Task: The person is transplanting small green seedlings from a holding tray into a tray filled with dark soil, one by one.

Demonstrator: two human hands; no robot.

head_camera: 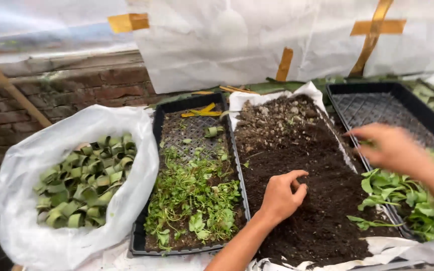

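From the head camera I look down on a table covered with a white sheet, and both of my hands are over it. My left hand (281, 195) rests on the pile of dark potting soil (305, 170) heaped on a white plastic sheet (277, 98) in the middle of the table; its grip is curled loosely, fingertips bent into the soil, with nothing visibly held. My right hand (390, 148) hovers over the black mesh tray (377, 108) at the right edge; it is blurred, and it seems to pinch something small and green, though I cannot tell what it is or how firmly it is gripped. Loose leafy seedlings (403, 193) lie just below that hand, at the tray's near end.

To the left of the soil stands another black tray (197, 185) with small green sprouts in soil, and at the left edge a white bag (71, 185) holds rolled green leaf cups (84, 178).

I judge the step in hand to be working soil and seedlings together. The next move calls for a gentle pinch, so that the thin stems do not break.
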